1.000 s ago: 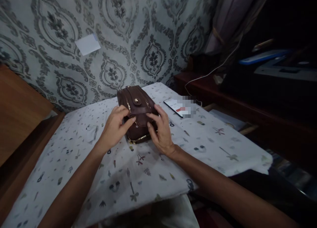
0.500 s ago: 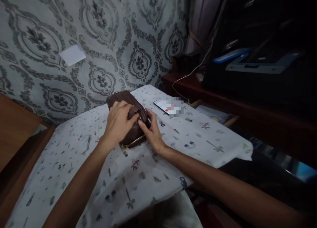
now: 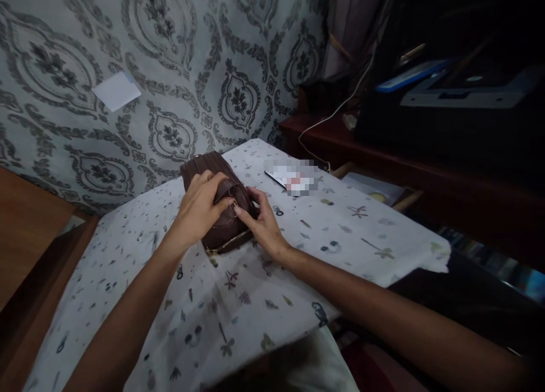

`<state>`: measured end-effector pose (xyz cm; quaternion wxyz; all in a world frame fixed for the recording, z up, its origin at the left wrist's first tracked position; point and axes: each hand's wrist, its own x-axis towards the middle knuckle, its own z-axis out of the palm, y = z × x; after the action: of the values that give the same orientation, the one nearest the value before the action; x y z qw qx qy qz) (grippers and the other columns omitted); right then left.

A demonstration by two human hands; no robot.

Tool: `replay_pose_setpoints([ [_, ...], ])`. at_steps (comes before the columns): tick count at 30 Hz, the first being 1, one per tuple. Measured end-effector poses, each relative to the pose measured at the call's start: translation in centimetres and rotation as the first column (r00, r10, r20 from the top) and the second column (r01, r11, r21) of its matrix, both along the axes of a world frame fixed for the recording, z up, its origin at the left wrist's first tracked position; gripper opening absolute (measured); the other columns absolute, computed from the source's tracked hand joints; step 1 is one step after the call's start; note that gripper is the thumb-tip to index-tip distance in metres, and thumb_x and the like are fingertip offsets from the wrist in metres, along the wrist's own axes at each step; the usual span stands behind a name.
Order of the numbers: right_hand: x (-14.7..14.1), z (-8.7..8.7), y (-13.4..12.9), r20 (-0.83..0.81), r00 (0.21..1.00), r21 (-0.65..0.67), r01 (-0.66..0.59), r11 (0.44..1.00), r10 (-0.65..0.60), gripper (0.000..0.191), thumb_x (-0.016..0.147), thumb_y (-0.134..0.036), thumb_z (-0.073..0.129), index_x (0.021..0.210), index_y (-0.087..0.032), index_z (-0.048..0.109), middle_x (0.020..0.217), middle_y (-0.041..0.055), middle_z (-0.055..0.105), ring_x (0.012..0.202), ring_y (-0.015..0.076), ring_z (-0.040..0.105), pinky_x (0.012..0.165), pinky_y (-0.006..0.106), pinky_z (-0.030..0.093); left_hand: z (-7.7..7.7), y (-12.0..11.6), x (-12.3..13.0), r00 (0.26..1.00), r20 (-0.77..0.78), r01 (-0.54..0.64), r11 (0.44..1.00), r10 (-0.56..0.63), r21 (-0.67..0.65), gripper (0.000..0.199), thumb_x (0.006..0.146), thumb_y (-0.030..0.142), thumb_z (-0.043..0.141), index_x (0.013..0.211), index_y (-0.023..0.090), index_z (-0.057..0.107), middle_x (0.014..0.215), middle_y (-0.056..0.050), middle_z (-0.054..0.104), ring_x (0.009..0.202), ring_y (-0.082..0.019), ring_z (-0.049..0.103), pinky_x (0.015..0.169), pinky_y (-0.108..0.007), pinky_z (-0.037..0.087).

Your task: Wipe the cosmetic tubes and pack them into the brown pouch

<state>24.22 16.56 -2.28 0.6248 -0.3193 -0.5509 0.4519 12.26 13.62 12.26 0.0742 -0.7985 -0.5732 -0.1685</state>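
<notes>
A brown leather-look handbag (image 3: pixel 225 230) lies on the printed tablecloth, and a gold zipper runs along its near end. My left hand (image 3: pixel 198 207) rests over its upper side, thumb and fingers closed on a strap or flap of the bag. From the right, my right hand (image 3: pixel 266 227) grips the bag's edge, with its thumb beside small gold-coloured metal hardware (image 3: pixel 235 205). Both thumbs almost meet there. What lies under my left fingers is hidden.
A phone (image 3: pixel 281 179) with a blurred screen lies right of the bag. The white patterned tablecloth (image 3: pixel 298 278) covers the table. Behind stands a papered wall with a white card (image 3: pixel 116 91). To the right are an open drawer (image 3: pixel 370 188), a white cable (image 3: pixel 327 119) and dark furniture.
The view has shifted slightly. Both hands stay on the handbag, and the left thumb and fingers have moved a little at the strap or flap.
</notes>
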Motion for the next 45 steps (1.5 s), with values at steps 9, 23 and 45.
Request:
replay_pose_setpoints([
  [9,0.3,-0.2,0.7,0.06,0.998,0.031,0.0,1.0,-0.002,0.057,0.086,-0.056,0.067,0.13,-0.024,0.05,0.136,0.0122,0.059,0.129,0.0273,0.054,0.109,0.05,0.045,-1.4,0.0,-0.3,1.0,0.008,0.006,0.999,-0.007,0.032,0.018,0.092,0.023,0.058,0.11,0.02,0.061,0.105,-0.008,0.054,0.104,-0.029,0.052,0.093,-0.043,0.046],
  [23,0.2,-0.2,0.6,0.087,0.996,0.046,-0.041,0.998,0.037,0.069,0.081,-0.06,0.07,0.135,-0.023,0.047,0.137,0.0128,0.057,0.13,0.0292,0.052,0.113,0.053,0.04,-0.5,-0.4,-0.6,0.988,0.147,0.051,0.999,-0.049,-0.01,0.016,0.085,0.024,0.068,0.1,0.018,0.067,0.095,-0.004,0.055,0.097,-0.025,0.057,0.087,-0.036,0.046],
  [45,0.2,0.0,0.7,0.068,0.997,0.045,-0.041,0.998,0.038,0.068,0.079,-0.062,0.071,0.131,-0.026,0.048,0.131,0.0104,0.057,0.126,0.0308,0.051,0.112,0.053,0.04,-2.1,-0.6,0.5,0.776,0.622,0.033,0.991,-0.108,0.131,0.016,0.084,0.031,0.068,0.074,0.02,0.062,0.065,0.005,0.058,0.063,-0.012,0.051,0.063,-0.023,0.04],
])
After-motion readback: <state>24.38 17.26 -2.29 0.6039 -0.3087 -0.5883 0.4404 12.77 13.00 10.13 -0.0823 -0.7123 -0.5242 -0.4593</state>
